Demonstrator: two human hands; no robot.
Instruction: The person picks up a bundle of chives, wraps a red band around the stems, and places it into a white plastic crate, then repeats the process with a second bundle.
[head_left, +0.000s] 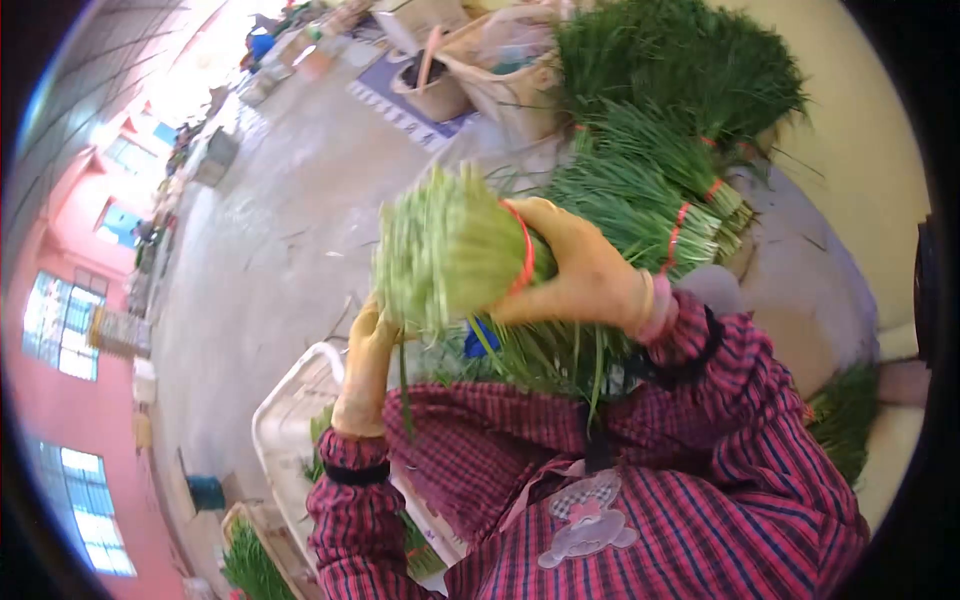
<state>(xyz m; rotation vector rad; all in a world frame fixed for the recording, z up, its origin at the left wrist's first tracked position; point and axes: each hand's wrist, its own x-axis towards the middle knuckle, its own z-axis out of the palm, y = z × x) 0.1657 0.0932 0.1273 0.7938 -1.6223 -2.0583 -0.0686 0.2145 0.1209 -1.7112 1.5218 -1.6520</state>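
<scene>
A thick bundle of green stalks (440, 250) is held up in front of my body, its pale cut ends to the left and a red band around it. My gloved right hand (580, 265) grips the bundle beside the band, thumb below and fingers over the top. Under the stalk ends at the left is my gloved left hand (368, 350); its fingertips are partly hidden by the bundle, so its grip is unclear. Long green leaves hang below my right hand, over my lap.
Banded green bundles (640, 200) are piled at the upper right. A white basket (270, 420) stands at the lower left, another container with greens (250, 560) below it. Beyond are a woven bag (510, 95) and a bucket (435, 95) on a mat.
</scene>
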